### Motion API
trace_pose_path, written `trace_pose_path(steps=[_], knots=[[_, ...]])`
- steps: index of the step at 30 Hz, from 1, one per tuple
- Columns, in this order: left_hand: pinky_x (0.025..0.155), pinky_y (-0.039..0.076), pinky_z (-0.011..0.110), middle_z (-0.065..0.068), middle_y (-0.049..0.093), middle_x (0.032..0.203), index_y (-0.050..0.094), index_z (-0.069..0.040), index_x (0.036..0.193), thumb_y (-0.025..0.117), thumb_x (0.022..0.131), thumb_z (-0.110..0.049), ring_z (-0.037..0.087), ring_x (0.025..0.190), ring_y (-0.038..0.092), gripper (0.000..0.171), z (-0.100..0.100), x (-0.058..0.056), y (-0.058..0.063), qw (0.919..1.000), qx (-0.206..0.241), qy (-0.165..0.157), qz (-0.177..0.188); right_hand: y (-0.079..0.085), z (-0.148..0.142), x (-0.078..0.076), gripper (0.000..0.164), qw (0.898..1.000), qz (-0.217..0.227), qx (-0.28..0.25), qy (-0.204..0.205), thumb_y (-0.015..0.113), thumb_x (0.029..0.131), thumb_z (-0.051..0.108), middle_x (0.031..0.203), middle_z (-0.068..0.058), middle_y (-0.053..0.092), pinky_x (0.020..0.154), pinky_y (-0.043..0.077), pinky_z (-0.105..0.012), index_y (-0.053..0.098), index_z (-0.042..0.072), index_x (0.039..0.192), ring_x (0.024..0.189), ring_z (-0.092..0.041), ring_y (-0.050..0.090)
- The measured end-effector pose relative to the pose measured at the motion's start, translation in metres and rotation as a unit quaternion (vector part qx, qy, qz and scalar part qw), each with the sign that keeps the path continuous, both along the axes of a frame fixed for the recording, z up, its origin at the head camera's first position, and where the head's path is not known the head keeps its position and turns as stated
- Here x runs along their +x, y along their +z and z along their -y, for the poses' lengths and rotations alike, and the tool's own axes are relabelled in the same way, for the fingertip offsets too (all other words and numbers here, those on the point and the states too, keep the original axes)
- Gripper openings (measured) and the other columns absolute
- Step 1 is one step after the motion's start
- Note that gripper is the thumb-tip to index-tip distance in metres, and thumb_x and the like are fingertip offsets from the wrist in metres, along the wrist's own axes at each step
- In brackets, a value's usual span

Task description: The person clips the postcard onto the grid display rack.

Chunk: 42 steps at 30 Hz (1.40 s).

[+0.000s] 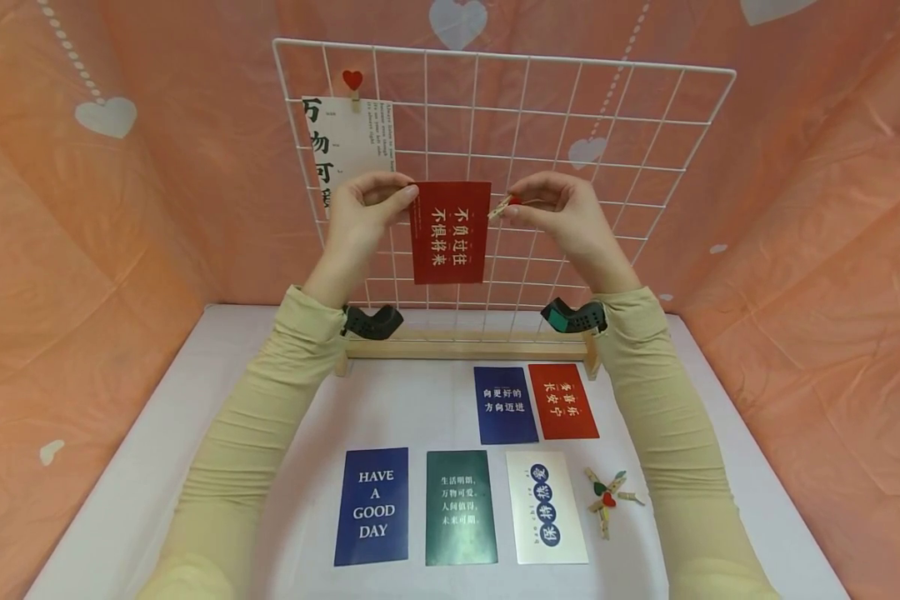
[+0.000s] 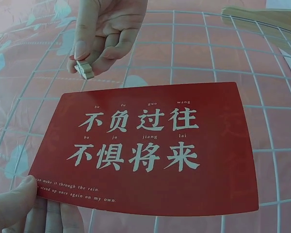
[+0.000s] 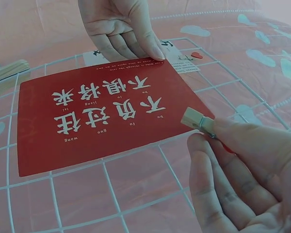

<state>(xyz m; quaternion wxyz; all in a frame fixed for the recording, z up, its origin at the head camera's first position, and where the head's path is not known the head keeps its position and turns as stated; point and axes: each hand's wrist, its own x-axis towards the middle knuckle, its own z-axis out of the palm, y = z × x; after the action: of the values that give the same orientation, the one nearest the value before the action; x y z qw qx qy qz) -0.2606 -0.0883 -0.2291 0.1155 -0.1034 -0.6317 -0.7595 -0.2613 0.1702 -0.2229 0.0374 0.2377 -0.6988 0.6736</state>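
My left hand [image 1: 367, 212] pinches the upper left corner of a red card [image 1: 450, 250] with white lettering, held up in front of a white wire grid [image 1: 562, 108]. Between the thumb and fingers of my right hand [image 1: 566, 212] is a small wooden clothespin [image 3: 198, 119] with a red heart on it. In the right wrist view its tip lies close to the card's edge; whether they touch I cannot tell. A white card [image 1: 348, 133] with black characters hangs on the grid's left side, under another clothespin [image 1: 354, 90] with a red heart.
On the white table lie a "HAVE A GOOD DAY" card [image 1: 372, 492], a green card [image 1: 461, 542], a white card [image 1: 521, 525], a smaller blue card [image 1: 506, 427] and an orange-red card [image 1: 562, 425]. Several clothespins [image 1: 607, 500] cluster at right. A wooden base [image 1: 457, 348] supports the grid.
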Motion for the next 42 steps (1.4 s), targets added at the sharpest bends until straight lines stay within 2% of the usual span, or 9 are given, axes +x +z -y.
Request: trace_pose_path(steps=[3,7,15,22,29,42], knots=[[0.080,0.055,0.032,0.009,0.068,0.092,0.069,-0.002,0.094,0.071,0.086,-0.007,0.020,0.087,0.063,0.010,0.000,0.000,0.003,1.0000,-0.003,0.000,-0.004,0.003,0.001,-0.001,0.027,1.000,-0.003,-0.001,0.000,0.074,0.083,0.005,0.097,-0.015,0.067,0.088,0.052,-0.041,0.064,-0.005,0.106,0.089,-0.031,0.063],[0.083,0.054,0.033,0.008,0.068,0.093,0.070,-0.003,0.095,0.072,0.086,-0.009,0.020,0.089,0.063,0.011,0.000,0.000,0.006,1.0000,-0.009,-0.001,-0.002,0.007,0.002,-0.003,0.030,1.000,-0.007,0.012,-0.011,0.075,0.082,0.009,0.099,-0.015,0.067,0.087,0.053,-0.037,0.064,-0.005,0.107,0.090,-0.030,0.063],[0.083,0.054,0.031,0.007,0.069,0.093,0.070,-0.004,0.094,0.073,0.084,-0.010,0.020,0.091,0.063,0.011,0.001,-0.003,0.013,0.9999,-0.012,0.010,-0.005,0.018,0.008,-0.006,0.023,1.000,-0.010,0.017,-0.021,0.075,0.082,0.006,0.099,-0.013,0.068,0.085,0.053,-0.032,0.067,-0.002,0.102,0.093,-0.031,0.062],[0.085,0.053,0.030,0.008,0.069,0.095,0.070,-0.005,0.095,0.073,0.084,-0.010,0.020,0.095,0.063,0.012,0.002,-0.005,0.020,0.9998,-0.009,0.015,0.003,0.026,0.013,-0.008,0.021,1.000,-0.017,0.007,-0.016,0.075,0.083,0.006,0.099,-0.014,0.068,0.085,0.052,-0.033,0.066,0.000,0.101,0.090,-0.031,0.061],[0.084,0.054,0.030,0.008,0.069,0.094,0.071,-0.004,0.094,0.074,0.083,-0.009,0.020,0.094,0.063,0.013,0.003,-0.005,0.024,0.9997,-0.012,0.020,-0.004,0.031,0.017,-0.008,0.022,0.999,-0.024,0.021,-0.016,0.076,0.082,0.008,0.100,-0.013,0.066,0.090,0.050,-0.033,0.066,0.001,0.100,0.094,-0.027,0.062],[0.082,0.055,0.030,0.008,0.068,0.094,0.070,-0.004,0.095,0.073,0.083,-0.009,0.021,0.093,0.063,0.013,0.002,-0.007,0.030,0.9997,-0.007,0.020,-0.012,0.040,0.023,-0.015,0.017,0.999,-0.037,-0.019,-0.019,0.075,0.081,-0.001,0.094,-0.013,0.067,0.083,0.053,-0.032,0.068,-0.001,0.096,0.085,-0.025,0.063]])
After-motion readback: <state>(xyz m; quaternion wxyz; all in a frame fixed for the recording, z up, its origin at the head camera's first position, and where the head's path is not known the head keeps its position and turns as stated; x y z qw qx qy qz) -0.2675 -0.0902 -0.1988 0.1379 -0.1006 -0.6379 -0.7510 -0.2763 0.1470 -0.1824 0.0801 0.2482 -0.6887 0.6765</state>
